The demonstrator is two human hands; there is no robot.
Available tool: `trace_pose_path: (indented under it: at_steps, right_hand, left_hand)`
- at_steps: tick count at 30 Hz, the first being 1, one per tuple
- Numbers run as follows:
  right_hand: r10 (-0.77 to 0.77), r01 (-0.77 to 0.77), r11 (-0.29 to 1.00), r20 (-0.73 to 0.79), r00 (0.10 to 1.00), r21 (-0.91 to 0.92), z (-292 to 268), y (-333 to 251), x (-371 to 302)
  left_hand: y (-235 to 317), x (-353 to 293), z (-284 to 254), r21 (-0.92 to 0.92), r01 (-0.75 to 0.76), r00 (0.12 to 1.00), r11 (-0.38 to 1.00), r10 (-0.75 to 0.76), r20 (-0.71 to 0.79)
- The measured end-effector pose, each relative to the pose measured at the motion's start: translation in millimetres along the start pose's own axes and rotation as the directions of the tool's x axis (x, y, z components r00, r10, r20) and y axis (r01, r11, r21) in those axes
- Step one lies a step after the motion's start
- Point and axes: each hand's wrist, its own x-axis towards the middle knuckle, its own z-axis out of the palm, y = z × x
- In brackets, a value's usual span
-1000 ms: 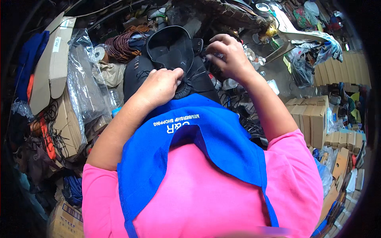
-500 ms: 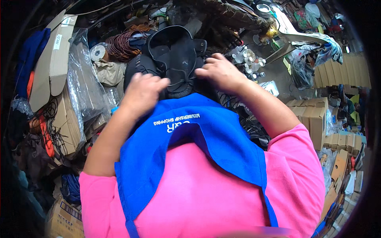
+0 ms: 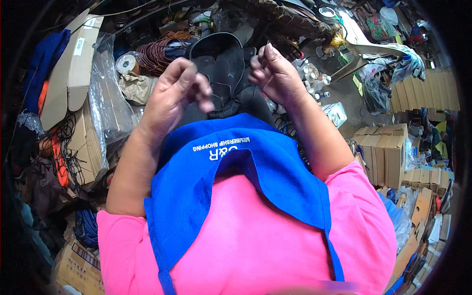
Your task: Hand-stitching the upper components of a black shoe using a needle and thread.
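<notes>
A black boot (image 3: 223, 71) lies between my knees beyond the blue apron (image 3: 221, 130), its wide shaft opening facing away from me. Thin dark cord or thread runs loosely over its near part. My left hand (image 3: 179, 93) is lifted over the left side of the boot, fingers curled in and partly blurred. Above the right side my right hand (image 3: 275, 73) is raised, its thumb and forefinger pressed together and the other fingers bent. Whatever lies between the fingers of either hand is too thin or hidden to make out.
Coiled brown cord (image 3: 152, 56), a white spool (image 3: 126, 63) and crumpled paper (image 3: 136, 88) lie at the far left. Cardboard (image 3: 73, 69) and clear plastic (image 3: 105, 93) stand nearer. Small white containers (image 3: 312, 73) and cardboard boxes (image 3: 381, 147) are to the right.
Both hands have risen from the boot toward me. My left hand has turned with its fingers curled, and my right hand's fingers now point upward.
</notes>
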Motion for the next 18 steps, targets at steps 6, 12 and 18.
trace_pose_path:
  at_steps: [6,12,18]
  right_hand:
    - [-0.301,-0.021,0.781,-0.407,0.862,-0.624,-105,-45,-55]
    - [-0.513,-0.163,0.582,-0.516,0.686,-0.796,-192,-100,-116]
    - [-0.113,0.056,0.342,0.018,0.993,-0.938,-56,-25,-38]
  left_hand:
    - [23,-63,-118,0.492,0.085,0.801,0.866,0.234,-0.551]
    - [64,-112,-206,0.651,0.125,0.663,0.749,0.425,-0.616]
    - [-5,18,-30,0.947,-0.224,0.968,0.231,0.161,0.190]
